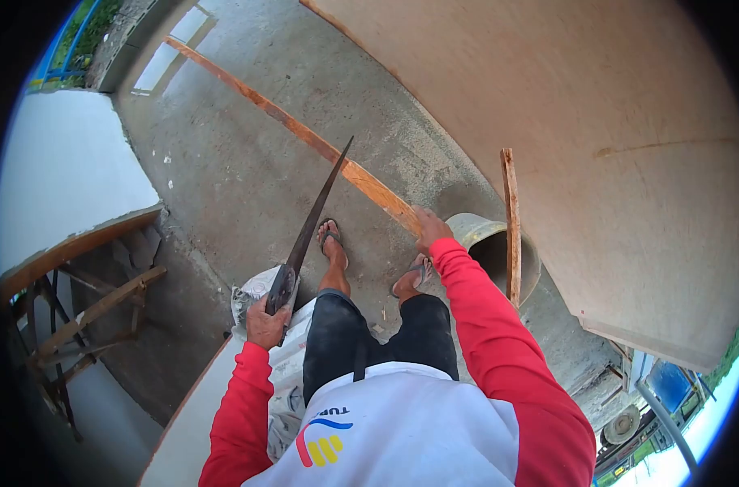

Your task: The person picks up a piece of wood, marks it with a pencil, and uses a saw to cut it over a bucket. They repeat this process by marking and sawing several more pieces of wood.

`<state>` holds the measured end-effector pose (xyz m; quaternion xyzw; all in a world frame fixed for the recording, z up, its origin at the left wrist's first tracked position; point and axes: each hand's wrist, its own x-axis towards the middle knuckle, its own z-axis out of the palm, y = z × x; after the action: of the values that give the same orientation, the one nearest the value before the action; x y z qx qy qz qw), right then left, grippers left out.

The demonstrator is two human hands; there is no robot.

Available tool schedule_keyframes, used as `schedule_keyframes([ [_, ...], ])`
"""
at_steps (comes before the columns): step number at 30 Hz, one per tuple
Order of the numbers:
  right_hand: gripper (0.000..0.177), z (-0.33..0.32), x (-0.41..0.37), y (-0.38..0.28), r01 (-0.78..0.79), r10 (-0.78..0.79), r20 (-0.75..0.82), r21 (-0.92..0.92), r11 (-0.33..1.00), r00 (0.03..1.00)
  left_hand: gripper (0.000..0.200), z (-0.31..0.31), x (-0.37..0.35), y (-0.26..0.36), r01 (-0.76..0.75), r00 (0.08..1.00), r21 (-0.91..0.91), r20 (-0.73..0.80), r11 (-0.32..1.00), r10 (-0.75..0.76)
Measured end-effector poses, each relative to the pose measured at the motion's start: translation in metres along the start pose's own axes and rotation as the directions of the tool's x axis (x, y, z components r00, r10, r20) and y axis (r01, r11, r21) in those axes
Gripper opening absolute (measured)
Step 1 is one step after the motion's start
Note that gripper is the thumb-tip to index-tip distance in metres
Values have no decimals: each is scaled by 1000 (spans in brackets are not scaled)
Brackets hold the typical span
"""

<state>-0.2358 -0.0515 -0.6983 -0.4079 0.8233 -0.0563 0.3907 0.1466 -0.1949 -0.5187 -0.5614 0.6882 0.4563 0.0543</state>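
Observation:
My left hand (265, 326) is closed around the dark handle of a handsaw (311, 221), whose long tapering blade points up and away from me. The saw's tip overlaps a long narrow wooden board (304, 134) in this view. My right hand (430, 230) grips the near end of that board, in front of my right foot. From there the board runs far out over the concrete floor to the upper left.
A bucket (476, 230) lies on its side at my right, with a short wood strip (511, 227) across its mouth. Beyond it leans a large plywood sheet (613, 162). White sacks (260, 286) sit at my left, near a wooden frame (101, 316). Concrete floor (223, 162) lies ahead.

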Motion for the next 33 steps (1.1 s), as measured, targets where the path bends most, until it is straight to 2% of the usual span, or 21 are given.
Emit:
schedule_keyframes([
  [3, 79, 22, 13, -3, -95, 96, -25, 47, 994, 995, 37, -25, 36, -18, -124, 991, -6, 55, 992, 124],
  [6, 81, 29, 13, -3, -344, 345, 144, -28, 938, 928, 40, -37, 78, -41, -182, 979, 161, 127, 970, 163],
  [7, 80, 35, 12, 0, -347, 347, 116, -20, 938, 931, 40, -42, 92, -41, -211, 973, 220, 142, 952, 182],
  [9, 78, 48, 8, 5, -339, 339, 62, -3, 941, 939, 41, -47, 112, -29, -207, 967, 189, 190, 960, 171],
  [12, 72, 50, 9, 4, -385, 390, 43, -88, 919, 920, 41, -35, 137, -26, -234, 954, 119, 221, 965, 204],
  [13, 73, 55, 6, 17, -397, 402, 25, -114, 911, 915, 41, -33, 138, -27, -223, 960, 100, 196, 970, 200],
  [14, 73, 65, 11, 31, -357, 363, 24, -136, 924, 931, 41, -37, 137, -12, -175, 960, 3, 223, 985, 169],
  [15, 69, 61, 12, 30, -357, 364, 60, -105, 928, 929, 41, -38, 135, -10, -134, 959, 22, 255, 991, 124],
  [16, 67, 27, 7, -9, -310, 310, 115, -22, 951, 944, 41, -36, 128, -15, -136, 968, -12, 212, 991, 135],
  [17, 67, 54, 17, 28, -314, 316, 87, -40, 949, 945, 40, -41, 119, -11, -61, 977, -51, 199, 997, 70],
  [18, 68, 47, 19, 19, -253, 256, 28, -82, 964, 966, 40, -36, 108, -22, -31, 991, -79, 128, 996, 41],
  [19, 65, 34, 20, 0, -265, 266, 1, -65, 962, 964, 40, -42, 93, -19, 54, 995, -132, 92, 990, -42],
  [20, 67, 27, 23, -3, -194, 192, -27, -115, 974, 981, 40, -46, 81, -16, 55, 998, -186, -7, 981, -57],
  [22, 71, -2, 27, -30, -105, 105, -3, -76, 992, 994, 40, -60, 48, -19, 167, 978, -234, -83, 958, -191],
  [23, 71, -9, 34, -37, -63, 62, -10, -56, 996, 998, 39, -61, 33, -29, 159, 963, -283, -166, 946, -212],
  [24, 71, -21, 46, -60, -10, 9, -12, -42, 999, 1000, 38, -69, 17, -35, 148, 937, -336, -254, 930, -241],
  [26, 69, -52, 65, -123, 99, -97, 53, -48, 994, 994, 35, -91, -10, -44, 349, 849, -484, -199, 802, -489],
  [28, 67, -73, 81, -193, 239, -229, 154, -47, 970, 961, 37, -90, -32, -77, 383, 733, -570, -291, 727, -615],
  [30, 67, -91, 104, -282, 410, -385, 282, -33, 912, 879, 33, -110, -52, -90, 368, 648, -643, -342, 672, -681],
  [33, 58, -97, 102, -449, 573, -530, 306, -65, 817, 791, 34, -131, -74, -121, 280, 595, -732, -375, 621, -711],
])
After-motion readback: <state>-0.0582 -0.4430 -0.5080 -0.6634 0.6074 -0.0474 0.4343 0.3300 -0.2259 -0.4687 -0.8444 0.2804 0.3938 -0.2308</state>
